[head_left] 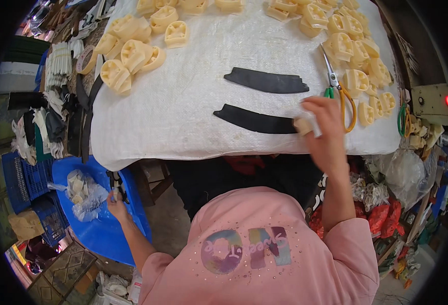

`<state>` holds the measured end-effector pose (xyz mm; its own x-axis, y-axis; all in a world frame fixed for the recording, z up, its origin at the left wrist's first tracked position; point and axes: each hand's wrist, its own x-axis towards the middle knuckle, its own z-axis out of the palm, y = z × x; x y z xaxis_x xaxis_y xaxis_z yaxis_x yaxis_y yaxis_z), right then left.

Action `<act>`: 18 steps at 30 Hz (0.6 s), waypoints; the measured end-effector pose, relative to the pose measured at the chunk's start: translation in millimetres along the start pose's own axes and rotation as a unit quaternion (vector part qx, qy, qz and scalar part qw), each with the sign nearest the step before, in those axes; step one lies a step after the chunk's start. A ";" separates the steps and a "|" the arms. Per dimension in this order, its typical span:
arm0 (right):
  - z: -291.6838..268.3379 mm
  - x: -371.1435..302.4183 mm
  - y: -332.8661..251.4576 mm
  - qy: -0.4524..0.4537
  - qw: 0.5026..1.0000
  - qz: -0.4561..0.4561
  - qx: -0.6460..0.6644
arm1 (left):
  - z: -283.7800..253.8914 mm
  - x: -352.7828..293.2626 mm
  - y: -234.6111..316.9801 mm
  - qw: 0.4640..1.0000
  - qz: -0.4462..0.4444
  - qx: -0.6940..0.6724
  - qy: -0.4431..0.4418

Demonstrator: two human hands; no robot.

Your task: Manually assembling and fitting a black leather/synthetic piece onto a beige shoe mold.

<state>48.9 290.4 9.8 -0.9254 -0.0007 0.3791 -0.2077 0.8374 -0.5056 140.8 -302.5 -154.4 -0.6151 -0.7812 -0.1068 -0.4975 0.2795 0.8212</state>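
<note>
My right hand (325, 124) is closed round a small pale cream block (302, 125) with something whitish beside it, partly blurred. It touches the right end of the nearer black strip (254, 121), which lies on the white-covered table (183, 117). Farther back is a second black strip (267, 81) with a ragged right end. My left hand (116, 204) reaches down at the blue basin (97, 236), its fingers closed on something too small to make out. Just beyond those fingers is a dark, pale-marked piece (115, 180). A clear plastic bag (86, 195) of pale pieces sits in the basin.
Orange-handled scissors (349, 109) and a green-handled tool (328, 92) lie right of the strips. Cream moulded pieces (356, 51) are heaped at the right, with more cream pieces (132, 56) at the left. Blue crates (28, 175) stand beyond the basin; red bags (384, 218) are low at right.
</note>
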 end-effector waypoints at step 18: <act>31.9 15.4 -13.0 -0.109 0.992 -0.064 -0.005 | 146.7 -187.4 241.5 0.854 0.419 -0.113 -0.285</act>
<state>27.2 262.1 -2.5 -0.9382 -0.2255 0.2625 -0.3266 0.8279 -0.4560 46.2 -6.8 -18.3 -0.9275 0.0588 0.3691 0.3557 0.4426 0.8232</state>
